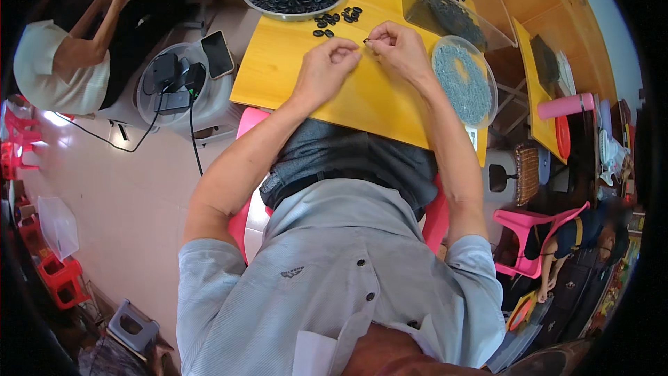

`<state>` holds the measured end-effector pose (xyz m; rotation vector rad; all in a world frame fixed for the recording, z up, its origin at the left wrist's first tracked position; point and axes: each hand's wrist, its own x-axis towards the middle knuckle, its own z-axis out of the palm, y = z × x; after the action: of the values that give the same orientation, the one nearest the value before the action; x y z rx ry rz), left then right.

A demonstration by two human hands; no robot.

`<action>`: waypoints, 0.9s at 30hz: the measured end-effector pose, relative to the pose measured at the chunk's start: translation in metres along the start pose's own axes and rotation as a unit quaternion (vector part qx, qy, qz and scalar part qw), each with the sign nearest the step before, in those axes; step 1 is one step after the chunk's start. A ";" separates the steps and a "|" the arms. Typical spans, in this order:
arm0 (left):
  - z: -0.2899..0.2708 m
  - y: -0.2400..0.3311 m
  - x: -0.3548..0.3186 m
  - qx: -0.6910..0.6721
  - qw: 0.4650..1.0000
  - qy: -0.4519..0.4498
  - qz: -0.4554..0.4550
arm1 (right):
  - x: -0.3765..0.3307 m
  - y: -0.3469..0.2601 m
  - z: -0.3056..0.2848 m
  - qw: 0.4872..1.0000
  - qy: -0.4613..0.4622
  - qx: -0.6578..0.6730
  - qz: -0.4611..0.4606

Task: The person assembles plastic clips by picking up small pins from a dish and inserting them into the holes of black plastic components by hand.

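My right hand point(398, 50) is closed in a pinch over the yellow table point(379, 104), with a small black piece point(366, 40) at its fingertips. Close beside it, my left hand point(328, 69) is also pinched; whatever its fingers may hold is too small to make out. Just beyond both hands, several loose black oval pieces point(327, 24) lie on the tabletop. A round clear tub point(292, 15) full of similar black pieces stands at the far left. Next to my right forearm is a round clear dish point(492, 90) of tiny grey-blue parts point(463, 90).
A clear plastic bin point(490, 10) with dark pieces sits at the far right. On the left, a grey stool point(226, 115) bears a tub with black devices and cables, plus a phone point(217, 54). Other people work at the left and lower right. A pink chair point(518, 237) stands right.
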<state>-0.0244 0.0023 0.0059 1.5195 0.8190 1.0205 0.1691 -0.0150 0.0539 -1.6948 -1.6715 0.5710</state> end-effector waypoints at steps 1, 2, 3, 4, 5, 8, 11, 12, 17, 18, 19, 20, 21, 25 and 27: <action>0.000 -0.001 0.002 -0.069 0.997 -0.015 -0.030 | -0.007 0.000 -0.002 0.996 -0.006 0.085 0.010; 0.001 -0.003 0.001 -0.070 0.997 -0.019 -0.031 | -0.014 0.000 -0.003 0.985 -0.011 0.170 0.020; 0.002 -0.004 0.001 -0.135 0.988 -0.040 -0.055 | -0.022 0.001 -0.002 0.985 -0.006 0.170 0.023; 0.003 -0.005 0.001 -0.199 0.975 -0.061 -0.080 | -0.029 0.001 0.001 0.986 -0.007 0.161 0.031; 0.004 -0.006 0.000 -0.199 0.974 -0.067 -0.080 | -0.035 0.002 0.004 0.988 -0.008 0.153 0.038; 0.007 -0.005 -0.001 -0.199 0.969 -0.106 -0.102 | -0.046 0.011 0.014 0.983 0.016 0.180 0.021; 0.004 -0.007 0.000 -0.212 0.965 -0.115 -0.102 | -0.049 0.006 0.016 0.988 0.019 0.156 -0.009; 0.003 -0.007 0.000 -0.210 0.965 -0.115 -0.109 | -0.050 0.004 0.016 0.988 0.023 0.155 -0.007; 0.003 0.000 0.000 -0.205 0.969 -0.079 -0.110 | -0.048 -0.006 -0.002 0.995 0.060 0.067 -0.049; 0.004 0.003 0.000 -0.224 0.966 -0.053 -0.119 | -0.046 -0.002 -0.008 0.995 0.060 0.065 -0.048; 0.004 0.005 0.000 -0.243 0.961 -0.025 -0.128 | -0.043 0.003 -0.016 0.994 0.100 0.010 -0.038; 0.003 0.007 -0.001 -0.243 0.961 -0.024 -0.129 | -0.040 0.008 -0.022 0.989 0.139 -0.046 -0.027; 0.003 0.008 0.000 -0.252 0.959 -0.004 -0.131 | -0.038 0.011 -0.025 0.989 0.139 -0.046 -0.027; 0.002 0.004 0.002 -0.276 0.951 0.029 -0.133 | -0.034 0.023 -0.022 0.987 0.090 -0.128 -0.023; 0.002 0.000 0.001 -0.263 0.957 0.028 -0.121 | -0.034 0.023 -0.017 0.985 0.065 -0.154 -0.044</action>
<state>-0.0217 0.0024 0.0059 0.9177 0.6813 1.0012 0.1942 -0.0496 0.0436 -1.8170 -1.7993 0.1596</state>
